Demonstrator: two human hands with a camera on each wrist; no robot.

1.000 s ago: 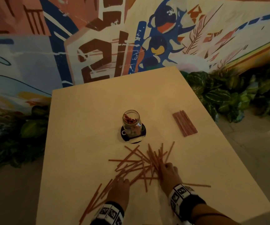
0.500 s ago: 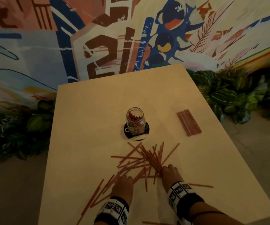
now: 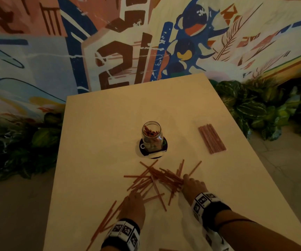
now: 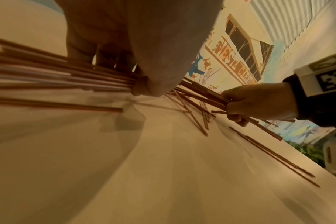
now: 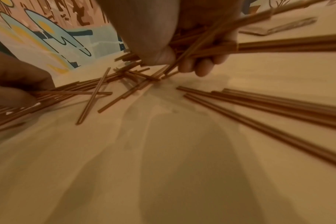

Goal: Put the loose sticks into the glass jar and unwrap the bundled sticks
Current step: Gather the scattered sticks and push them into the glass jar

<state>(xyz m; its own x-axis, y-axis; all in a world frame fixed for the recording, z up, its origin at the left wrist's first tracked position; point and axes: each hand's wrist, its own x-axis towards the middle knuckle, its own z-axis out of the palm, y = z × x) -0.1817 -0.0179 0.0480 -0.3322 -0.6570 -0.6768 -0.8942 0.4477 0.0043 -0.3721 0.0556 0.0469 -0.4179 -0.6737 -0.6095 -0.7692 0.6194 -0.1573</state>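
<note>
Several thin reddish-brown loose sticks (image 3: 157,180) lie scattered on the pale table (image 3: 110,124) in front of me. My right hand (image 3: 191,184) grips a bunch of them, fingers curled round the sticks (image 5: 207,45). My left hand (image 3: 134,201) lies over another bunch at the near left and holds sticks (image 4: 67,75) between thumb and fingers. The glass jar (image 3: 151,135), with sticks inside, stands upright on a dark round coaster (image 3: 164,151) beyond the pile. The wrapped bundle of sticks (image 3: 211,138) lies flat to the jar's right, away from both hands.
More loose sticks (image 3: 106,220) trail toward the table's near left edge, and a few sticks (image 4: 269,153) lie near the right wrist. Leafy plants (image 3: 254,109) flank the table on both sides, and a painted mural wall (image 3: 128,42) stands behind it.
My right hand has swept sticks together and closed round a bunch. The left hand stays over the sticks at the near left. The head view has shifted slightly.
</note>
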